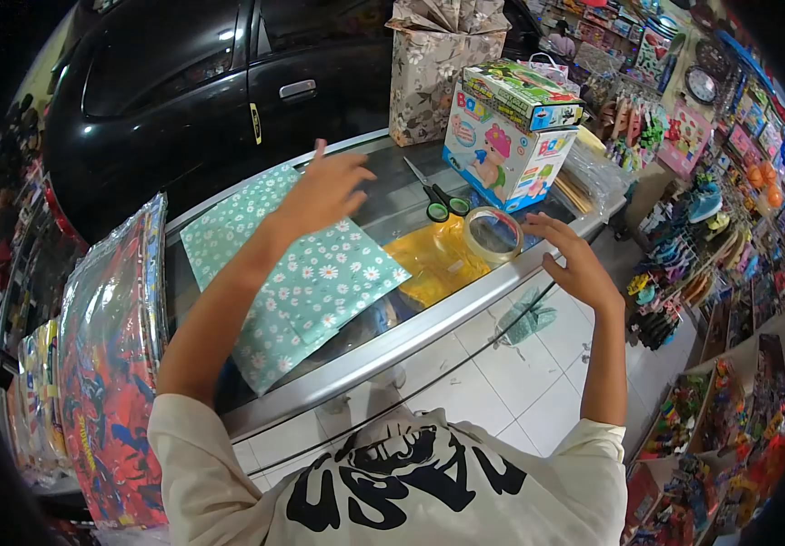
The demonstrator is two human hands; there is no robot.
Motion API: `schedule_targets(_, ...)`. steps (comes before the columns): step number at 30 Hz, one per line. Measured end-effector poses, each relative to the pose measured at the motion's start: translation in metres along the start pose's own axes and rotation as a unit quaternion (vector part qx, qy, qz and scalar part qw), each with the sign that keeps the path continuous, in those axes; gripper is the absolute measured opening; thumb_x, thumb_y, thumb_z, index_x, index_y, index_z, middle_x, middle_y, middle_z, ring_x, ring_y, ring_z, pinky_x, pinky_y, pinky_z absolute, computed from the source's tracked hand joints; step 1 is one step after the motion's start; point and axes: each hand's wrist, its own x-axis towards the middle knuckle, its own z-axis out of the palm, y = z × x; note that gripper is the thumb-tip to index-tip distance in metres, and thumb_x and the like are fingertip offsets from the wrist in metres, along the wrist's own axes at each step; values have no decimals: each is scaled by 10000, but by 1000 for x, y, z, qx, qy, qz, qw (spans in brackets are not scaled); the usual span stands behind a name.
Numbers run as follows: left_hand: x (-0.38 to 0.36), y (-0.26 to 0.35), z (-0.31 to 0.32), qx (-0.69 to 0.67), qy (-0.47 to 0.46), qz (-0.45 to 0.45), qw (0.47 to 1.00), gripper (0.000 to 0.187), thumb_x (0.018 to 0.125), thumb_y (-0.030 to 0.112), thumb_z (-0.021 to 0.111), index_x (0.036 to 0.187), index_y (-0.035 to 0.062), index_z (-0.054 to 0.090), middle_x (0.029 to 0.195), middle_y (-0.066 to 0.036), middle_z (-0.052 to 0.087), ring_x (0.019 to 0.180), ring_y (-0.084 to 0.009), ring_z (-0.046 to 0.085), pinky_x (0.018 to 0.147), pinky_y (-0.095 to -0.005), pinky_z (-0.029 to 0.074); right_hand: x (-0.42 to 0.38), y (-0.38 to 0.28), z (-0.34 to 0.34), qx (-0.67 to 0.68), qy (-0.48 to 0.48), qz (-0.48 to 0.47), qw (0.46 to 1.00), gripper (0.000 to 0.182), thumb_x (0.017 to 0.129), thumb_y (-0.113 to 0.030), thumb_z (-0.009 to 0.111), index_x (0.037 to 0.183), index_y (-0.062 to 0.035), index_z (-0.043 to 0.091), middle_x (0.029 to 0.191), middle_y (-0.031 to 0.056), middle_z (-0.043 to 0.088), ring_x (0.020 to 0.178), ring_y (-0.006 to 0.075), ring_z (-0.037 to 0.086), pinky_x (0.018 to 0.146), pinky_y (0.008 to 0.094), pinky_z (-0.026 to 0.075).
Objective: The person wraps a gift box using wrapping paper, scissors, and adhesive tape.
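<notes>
My left hand (324, 191) hovers over the upper part of a green daisy-print sheet (311, 282), fingers spread and holding nothing. The sheet lies on the glass counter. At the counter's front edge, my right hand (574, 259) is open, its fingertips close to a roll of clear tape (476, 238); whether they touch it I cannot tell. Scissors with black and green handles (438, 202) lie open behind the tape. A yellow plastic packet (433, 264) is between sheet and tape. Behind stands a baby-doll box (506, 150) with a smaller green box (524, 91) on top.
A tall floral paper bag (442, 82) stands at the back of the counter (392, 323). Beyond it is a black car (174, 100). Plastic-wrapped red packages (110, 391) are at the left. Clear plastic packaging (597, 173) lies right of the box. Toy shelves line the right.
</notes>
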Motion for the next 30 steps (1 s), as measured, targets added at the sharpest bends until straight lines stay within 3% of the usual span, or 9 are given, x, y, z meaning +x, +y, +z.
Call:
schedule_targets(5, 44, 142, -11, -140, -37, 94, 985, 326, 928, 270, 588, 1209, 104, 587, 1300, -85, 543, 1288, -257, 463, 1151, -626, 156, 23, 61, 4, -2, -14, -78, 997, 425, 807, 66, 615, 1182, -133, 643, 1454, 165, 418, 1357, 362, 382, 1094, 411, 354)
schedule_targets(8, 57, 181, 14, -110, -35, 68, 991, 358, 936, 317, 578, 1212, 89, 585, 1284, -84, 548, 1280, -266, 463, 1159, -599, 173, 33, 67, 6, -12, 23, -136, 990, 317, 803, 15, 667, 1081, -137, 652, 1330, 161, 468, 1243, 351, 448, 1035, 411, 395)
schedule_targets(11, 61, 184, 28, -93, -74, 43, 992, 331, 942, 329, 574, 1167, 88, 600, 1203, -91, 583, 1207, -280, 518, 1106, -510, 323, 37, 75, 12, -1, 42, -180, 983, 287, 799, -27, 695, 1061, -126, 634, 1205, 142, 498, 1139, 327, 477, 990, 403, 414)
schedule_targets(13, 63, 196, 9, -175, -93, -63, 978, 270, 943, 297, 582, 1104, 84, 616, 1128, -99, 602, 1103, -277, 576, 985, -443, 426, 42, 80, 16, 36, 41, -198, 979, 290, 815, -46, 686, 1088, -119, 623, 1193, 143, 502, 1138, 329, 474, 984, 403, 415)
schedule_targets(14, 62, 204, -4, -214, -101, -116, 965, 241, 944, 282, 586, 1073, 82, 624, 1090, -103, 612, 1051, -276, 605, 925, -410, 477, 42, 72, 13, 85, 54, -175, 979, 287, 875, -52, 643, 1157, -71, 596, 1208, 130, 539, 1126, 270, 526, 963, 385, 440)
schedule_targets(17, 52, 224, -28, -256, -16, -191, 947, 159, 915, 209, 639, 992, 70, 632, 1005, -108, 617, 879, -254, 649, 728, -361, 515, 41, 60, 23, 407, 45, -120, 905, 284, 935, -57, 582, 1216, -15, 566, 1243, 109, 569, 1111, 199, 569, 937, 367, 466)
schedule_targets(21, 38, 245, -43, -264, 58, -251, 930, 149, 865, 113, 698, 972, 38, 628, 981, -87, 619, 840, -213, 658, 730, -326, 559, 54, 22, 29, 520, 78, -238, 817, 344, 885, 15, 638, 1222, 10, 564, 1223, 124, 602, 1132, 178, 579, 915, 320, 497)
schedule_targets(25, 28, 262, -52, -246, 93, -306, 915, 172, 845, 88, 721, 967, 19, 622, 970, -59, 614, 886, -172, 649, 783, -318, 590, 66, 8, 34, 520, 52, -264, 811, 238, 876, 14, 654, 1111, 6, 615, 1201, 149, 621, 1104, 182, 601, 891, 296, 507)
schedule_targets(30, 16, 266, -52, -214, 109, -330, 913, 194, 832, 100, 738, 972, 27, 625, 990, -59, 598, 928, -158, 636, 775, -317, 600, 75, -6, 34, 443, 23, -257, 859, 127, 947, -56, 580, 1039, 23, 619, 1083, 129, 678, 977, 166, 640, 845, 289, 508)
